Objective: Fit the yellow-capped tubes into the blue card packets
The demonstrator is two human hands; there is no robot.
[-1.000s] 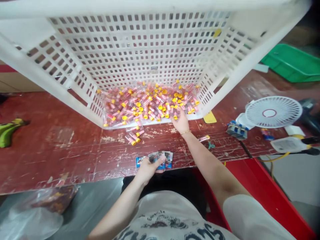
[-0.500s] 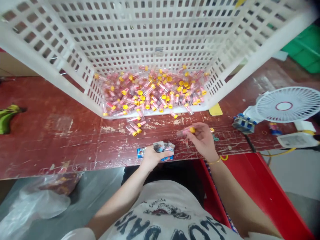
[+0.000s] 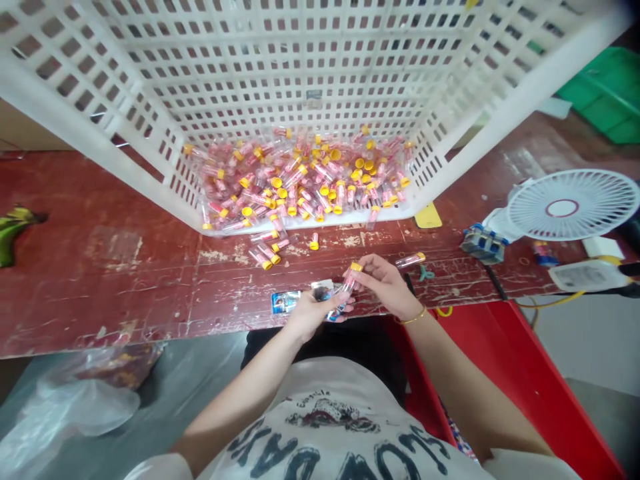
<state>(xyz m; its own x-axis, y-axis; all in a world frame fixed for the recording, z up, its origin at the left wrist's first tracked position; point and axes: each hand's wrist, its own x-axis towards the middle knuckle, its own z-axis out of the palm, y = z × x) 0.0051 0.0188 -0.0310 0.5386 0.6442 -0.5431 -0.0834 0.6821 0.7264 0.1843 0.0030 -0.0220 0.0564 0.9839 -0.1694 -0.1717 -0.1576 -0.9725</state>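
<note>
My left hand (image 3: 311,313), at the table's front edge, is closed round small blue-and-silver printed packets (image 3: 323,291); its fingers hide part of them. Another blue packet (image 3: 284,303) shows just left of that hand. A clear tube with a yellow cap and pink contents (image 3: 349,280) stands tilted between my hands. My right hand (image 3: 386,283) pinches it near the cap, while its lower end meets my left fingers. Beyond, a white plastic basket (image 3: 310,67) lies with its open side towards me, holding many similar capped tubes (image 3: 295,180).
Loose tubes (image 3: 264,255) lie before the basket, and another tube (image 3: 410,260) is right of my right hand. A white fan (image 3: 570,207) and a blue-topped bundle (image 3: 484,243) stand right. Bananas (image 3: 15,233) lie left on the red table (image 3: 125,267). A red bin (image 3: 500,360) sits below.
My right hand has moved left and slightly down, bringing the tube to my left hand. A tube at the basket's front edge now lies slightly further out on the table.
</note>
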